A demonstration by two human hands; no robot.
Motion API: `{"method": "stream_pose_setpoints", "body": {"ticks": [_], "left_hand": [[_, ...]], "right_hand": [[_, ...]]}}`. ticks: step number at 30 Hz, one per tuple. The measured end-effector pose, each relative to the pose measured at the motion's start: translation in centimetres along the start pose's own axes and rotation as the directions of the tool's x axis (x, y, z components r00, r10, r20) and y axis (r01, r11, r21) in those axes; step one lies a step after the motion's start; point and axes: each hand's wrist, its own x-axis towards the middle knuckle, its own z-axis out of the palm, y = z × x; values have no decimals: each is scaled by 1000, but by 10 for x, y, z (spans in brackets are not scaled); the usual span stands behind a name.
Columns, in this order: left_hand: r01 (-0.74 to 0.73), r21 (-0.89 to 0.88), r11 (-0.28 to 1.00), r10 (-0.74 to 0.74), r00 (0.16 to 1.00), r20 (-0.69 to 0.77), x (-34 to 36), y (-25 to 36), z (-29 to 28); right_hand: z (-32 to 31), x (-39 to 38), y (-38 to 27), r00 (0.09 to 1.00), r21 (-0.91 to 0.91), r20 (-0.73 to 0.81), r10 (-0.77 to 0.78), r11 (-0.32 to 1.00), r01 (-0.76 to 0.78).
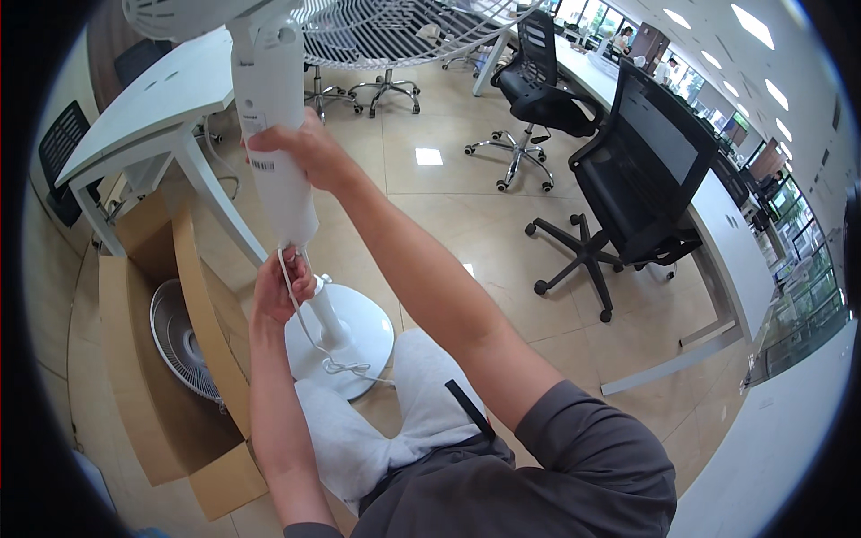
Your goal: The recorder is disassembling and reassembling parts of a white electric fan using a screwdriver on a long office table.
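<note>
A white standing fan (pixel 280 202) is upright in front of me, its round base (pixel 363 318) on the floor. The wire grille (pixel 395 40) and motor housing (pixel 175 18) are at the top, cut off by the view's edge. My right hand (pixel 309 152) is closed around the tall white body, over a label. Just under the body's lower end, my left hand (pixel 282 282) has its fingers curled round the fan's stem, partly hidden. A white power cord (pixel 308 327) runs over that hand down to a bundle (pixel 345 366) above the base.
At left, an open cardboard box (pixel 148 359) holds a round wire grille (pixel 179 336). White desks (pixel 170 85) are beyond it. Black office chairs (pixel 619 197) on castors stand at right, beside a long white desk (pixel 731 242). People are far off at the back right.
</note>
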Motion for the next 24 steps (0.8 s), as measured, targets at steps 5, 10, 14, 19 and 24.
{"method": "stream_pose_setpoints", "body": {"ticks": [5, 10, 14, 19, 24], "left_hand": [[-22, 113, 993, 32, 996, -88, 3, 1, 1], [3, 191, 982, 27, 987, -158, 4, 2, 4], [-7, 156, 988, 18, 997, -70, 10, -2, -8], [-49, 105, 993, 60, 993, -105, 10, -3, -8], [-61, 145, 987, 74, 994, -83, 15, -3, -9]], "right_hand": [[2, -3, -7, 1000, -15, -22, 13, 1000, -14], [-6, -2, -4, 1000, -4, 18, 11, 1000, -11], [-7, -4, -5, 999, 1, 27, 23, 1000, -23], [-6, -3, -4, 999, -4, 33, 29, 1000, -29], [-9, -1, -5, 998, -9, 26, 58, 998, -58]]}}
